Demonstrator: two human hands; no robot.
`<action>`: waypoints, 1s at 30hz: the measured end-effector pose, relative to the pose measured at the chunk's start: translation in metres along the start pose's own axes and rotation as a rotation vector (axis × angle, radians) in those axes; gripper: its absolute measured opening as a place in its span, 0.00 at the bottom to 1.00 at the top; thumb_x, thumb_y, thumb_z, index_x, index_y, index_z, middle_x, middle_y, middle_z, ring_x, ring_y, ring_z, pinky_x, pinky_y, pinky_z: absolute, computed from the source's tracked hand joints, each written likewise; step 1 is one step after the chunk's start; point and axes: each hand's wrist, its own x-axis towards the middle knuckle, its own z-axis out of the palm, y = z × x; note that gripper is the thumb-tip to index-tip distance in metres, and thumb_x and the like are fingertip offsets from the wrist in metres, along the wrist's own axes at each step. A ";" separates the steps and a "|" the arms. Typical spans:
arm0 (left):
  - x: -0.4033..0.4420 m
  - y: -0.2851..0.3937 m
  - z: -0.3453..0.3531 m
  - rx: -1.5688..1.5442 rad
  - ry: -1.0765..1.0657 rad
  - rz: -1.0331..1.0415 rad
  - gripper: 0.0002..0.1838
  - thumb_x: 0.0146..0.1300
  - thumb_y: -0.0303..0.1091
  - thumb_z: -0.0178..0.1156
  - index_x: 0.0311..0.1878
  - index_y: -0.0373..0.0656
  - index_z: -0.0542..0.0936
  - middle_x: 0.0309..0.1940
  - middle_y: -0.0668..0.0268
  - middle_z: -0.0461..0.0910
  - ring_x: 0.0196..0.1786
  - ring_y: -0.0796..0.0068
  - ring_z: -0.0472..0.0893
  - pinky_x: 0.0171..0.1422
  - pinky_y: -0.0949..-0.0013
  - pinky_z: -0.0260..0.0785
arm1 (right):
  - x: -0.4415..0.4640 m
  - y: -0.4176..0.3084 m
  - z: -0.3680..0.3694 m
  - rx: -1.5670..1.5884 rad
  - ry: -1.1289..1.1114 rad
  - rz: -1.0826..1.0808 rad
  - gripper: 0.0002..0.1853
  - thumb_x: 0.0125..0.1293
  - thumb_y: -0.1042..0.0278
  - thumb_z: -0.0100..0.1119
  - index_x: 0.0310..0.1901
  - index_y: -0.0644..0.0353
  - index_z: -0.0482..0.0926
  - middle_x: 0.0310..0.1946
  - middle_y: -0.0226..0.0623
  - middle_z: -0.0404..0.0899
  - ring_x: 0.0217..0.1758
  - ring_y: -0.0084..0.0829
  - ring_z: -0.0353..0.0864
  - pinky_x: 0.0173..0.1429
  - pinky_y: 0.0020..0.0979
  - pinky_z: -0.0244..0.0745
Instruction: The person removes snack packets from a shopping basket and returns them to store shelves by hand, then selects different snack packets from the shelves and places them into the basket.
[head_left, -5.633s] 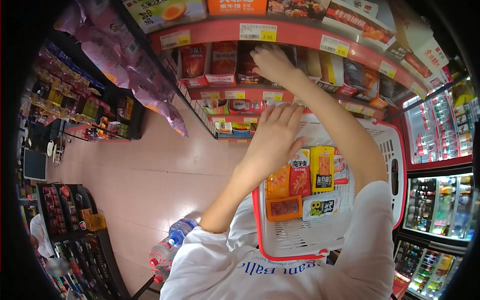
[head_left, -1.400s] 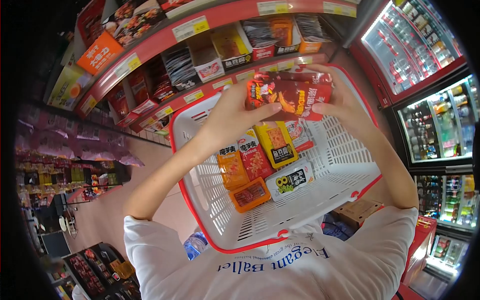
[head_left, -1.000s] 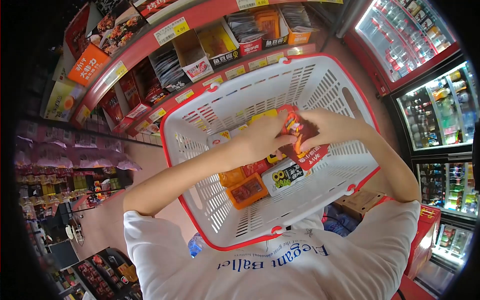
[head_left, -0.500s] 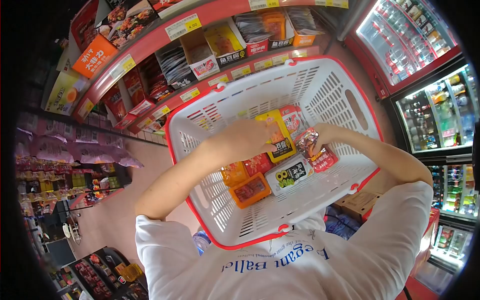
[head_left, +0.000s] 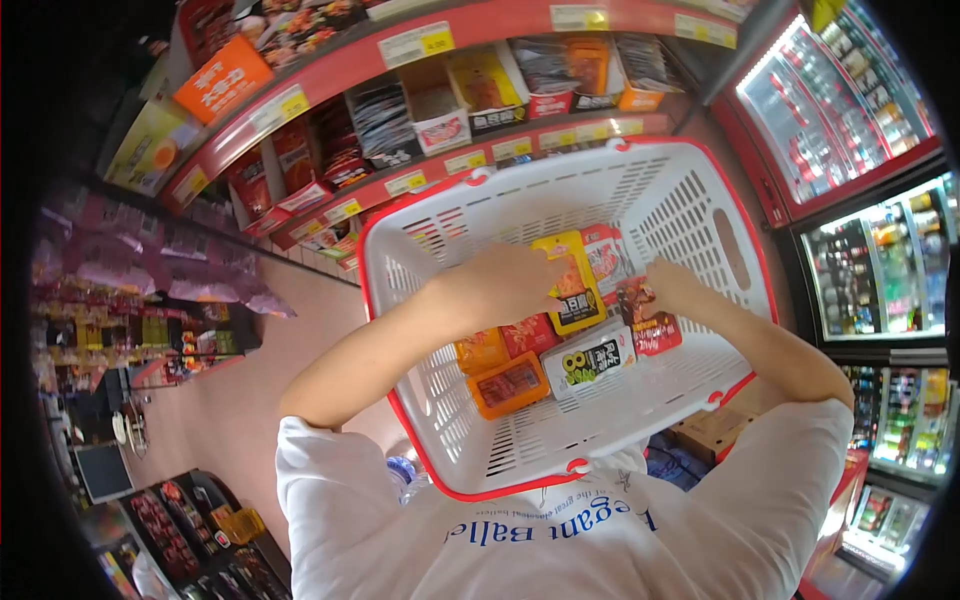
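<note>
Inside the white plastic shopping basket (head_left: 480,440) with a red rim are several snack packets. My left hand (head_left: 515,280) is closed at the left edge of a yellow snack packet (head_left: 575,290), its fingertips partly hidden. Fingers bent, my right hand (head_left: 672,283) grips the upper end of a red snack packet (head_left: 654,332). Behind these leans a red-and-white packet (head_left: 604,262). Lower down lie a white-and-black packet (head_left: 590,362) with green print and an orange packet (head_left: 508,386). Another red packet (head_left: 528,333) and a yellow-orange packet (head_left: 481,352) are beneath my left hand.
A red-edged shelf (head_left: 375,190) with boxes of snack packets and price tags stands just beyond the basket. Lit drink fridges (head_left: 875,260) line the right. Hanging purple bags (head_left: 190,290) are at left, and a cardboard box (head_left: 712,432) sits below the basket's right side.
The red packet at my right hand has turned and now hangs straighter, its front showing more. My left hand stays at the yellow packet. The whole view has shifted slightly.
</note>
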 end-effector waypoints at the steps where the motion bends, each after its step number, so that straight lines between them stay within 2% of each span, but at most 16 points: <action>1: -0.002 0.002 -0.004 -0.005 -0.004 0.007 0.26 0.67 0.49 0.59 0.59 0.38 0.74 0.37 0.54 0.81 0.44 0.51 0.81 0.48 0.53 0.72 | -0.002 -0.007 -0.008 -0.069 -0.044 0.034 0.41 0.39 0.49 0.82 0.52 0.69 0.75 0.45 0.53 0.76 0.49 0.50 0.81 0.52 0.42 0.78; 4: -0.001 0.004 -0.008 -0.014 0.017 -0.003 0.26 0.67 0.48 0.60 0.60 0.39 0.74 0.37 0.53 0.81 0.44 0.51 0.81 0.47 0.53 0.73 | -0.004 -0.019 -0.020 -0.133 -0.026 0.109 0.40 0.40 0.48 0.81 0.51 0.68 0.76 0.46 0.53 0.76 0.50 0.50 0.81 0.51 0.42 0.79; 9: 0.002 0.008 -0.027 -0.058 0.050 0.004 0.25 0.67 0.47 0.60 0.59 0.39 0.76 0.40 0.51 0.82 0.44 0.51 0.82 0.48 0.53 0.74 | -0.011 -0.038 -0.059 -0.086 0.052 0.076 0.30 0.57 0.51 0.70 0.54 0.64 0.76 0.47 0.50 0.78 0.51 0.46 0.82 0.51 0.44 0.79; 11: -0.001 0.009 -0.038 0.041 0.249 -0.004 0.21 0.67 0.45 0.60 0.56 0.41 0.78 0.43 0.54 0.83 0.47 0.49 0.82 0.50 0.54 0.75 | -0.019 -0.052 -0.075 -0.024 0.071 0.009 0.29 0.57 0.52 0.69 0.55 0.63 0.76 0.47 0.51 0.78 0.51 0.47 0.81 0.52 0.43 0.78; 12: -0.006 0.007 -0.047 0.045 0.255 -0.014 0.21 0.67 0.45 0.60 0.56 0.41 0.78 0.43 0.54 0.83 0.47 0.49 0.82 0.50 0.54 0.75 | -0.024 -0.061 -0.083 0.044 0.087 -0.051 0.28 0.57 0.52 0.69 0.55 0.61 0.76 0.47 0.52 0.78 0.51 0.48 0.81 0.52 0.43 0.77; 14: -0.020 -0.001 -0.068 -0.097 0.523 -0.156 0.14 0.67 0.36 0.60 0.54 0.43 0.80 0.49 0.57 0.83 0.50 0.54 0.82 0.54 0.59 0.75 | -0.039 -0.084 -0.100 0.045 0.086 -0.132 0.26 0.60 0.55 0.67 0.56 0.60 0.76 0.47 0.50 0.79 0.51 0.48 0.81 0.53 0.43 0.76; 16: -0.047 -0.029 -0.084 -0.254 0.790 -0.112 0.13 0.66 0.24 0.57 0.54 0.42 0.79 0.51 0.60 0.82 0.54 0.62 0.82 0.57 0.64 0.74 | -0.054 -0.105 -0.113 0.227 0.095 -0.383 0.22 0.62 0.59 0.65 0.55 0.60 0.76 0.48 0.47 0.80 0.51 0.48 0.81 0.54 0.43 0.76; 18: -0.085 -0.059 -0.089 -0.117 0.903 -0.202 0.15 0.65 0.18 0.55 0.54 0.39 0.78 0.53 0.59 0.80 0.57 0.66 0.80 0.59 0.66 0.73 | -0.068 -0.130 -0.129 0.246 0.124 -0.454 0.21 0.64 0.60 0.64 0.55 0.60 0.76 0.49 0.46 0.80 0.51 0.47 0.81 0.54 0.43 0.76; 20: -0.109 -0.118 -0.070 -0.246 0.914 -0.324 0.18 0.64 0.17 0.54 0.58 0.38 0.76 0.54 0.57 0.79 0.58 0.66 0.80 0.60 0.66 0.72 | -0.074 -0.143 -0.141 0.276 0.153 -0.527 0.19 0.65 0.61 0.62 0.55 0.59 0.76 0.49 0.44 0.80 0.51 0.46 0.80 0.54 0.43 0.76; 22: -0.120 -0.179 -0.044 -0.147 1.068 -0.348 0.24 0.63 0.15 0.52 0.63 0.39 0.72 0.55 0.53 0.78 0.60 0.58 0.79 0.60 0.62 0.72 | -0.071 -0.150 -0.150 0.228 0.100 -0.516 0.18 0.65 0.61 0.62 0.54 0.59 0.76 0.50 0.44 0.80 0.52 0.45 0.80 0.55 0.42 0.76; 23: -0.127 -0.200 -0.036 -0.142 1.067 -0.354 0.24 0.63 0.15 0.52 0.63 0.39 0.72 0.55 0.53 0.78 0.60 0.58 0.79 0.60 0.62 0.72 | -0.063 -0.146 -0.146 0.221 0.181 -0.562 0.16 0.66 0.63 0.61 0.53 0.59 0.77 0.49 0.43 0.80 0.54 0.44 0.79 0.58 0.43 0.75; 24: -0.132 -0.218 -0.030 -0.027 1.142 -0.417 0.26 0.62 0.15 0.51 0.64 0.39 0.70 0.56 0.50 0.77 0.60 0.52 0.78 0.60 0.59 0.72 | -0.052 -0.143 -0.144 0.222 0.182 -0.568 0.16 0.66 0.63 0.61 0.53 0.59 0.77 0.49 0.43 0.80 0.54 0.44 0.79 0.58 0.43 0.75; 25: -0.136 -0.228 -0.031 0.090 1.214 -0.477 0.28 0.60 0.15 0.50 0.66 0.39 0.69 0.58 0.47 0.76 0.61 0.46 0.76 0.59 0.56 0.72 | -0.040 -0.141 -0.143 0.141 0.358 -0.585 0.15 0.65 0.64 0.61 0.51 0.59 0.78 0.49 0.42 0.79 0.55 0.44 0.79 0.60 0.43 0.74; 26: -0.139 -0.240 -0.033 0.093 1.213 -0.479 0.28 0.60 0.15 0.50 0.66 0.39 0.69 0.58 0.47 0.76 0.61 0.46 0.76 0.59 0.56 0.72 | -0.029 -0.139 -0.147 0.057 0.533 -0.597 0.14 0.65 0.65 0.61 0.50 0.58 0.78 0.49 0.41 0.79 0.56 0.44 0.78 0.61 0.44 0.74; 28: -0.142 -0.265 -0.041 0.113 1.197 -0.722 0.30 0.58 0.16 0.51 0.67 0.38 0.67 0.60 0.41 0.72 0.60 0.38 0.73 0.59 0.49 0.70 | -0.005 -0.146 -0.170 0.093 0.686 -0.669 0.11 0.65 0.66 0.60 0.47 0.58 0.79 0.49 0.39 0.78 0.58 0.43 0.77 0.63 0.44 0.72; 30: -0.142 -0.298 -0.052 0.247 1.181 -0.739 0.31 0.58 0.19 0.53 0.68 0.38 0.66 0.62 0.39 0.69 0.62 0.38 0.72 0.62 0.47 0.68 | 0.030 -0.145 -0.186 0.083 0.819 -0.724 0.09 0.66 0.66 0.60 0.45 0.58 0.79 0.47 0.39 0.78 0.54 0.42 0.77 0.60 0.43 0.73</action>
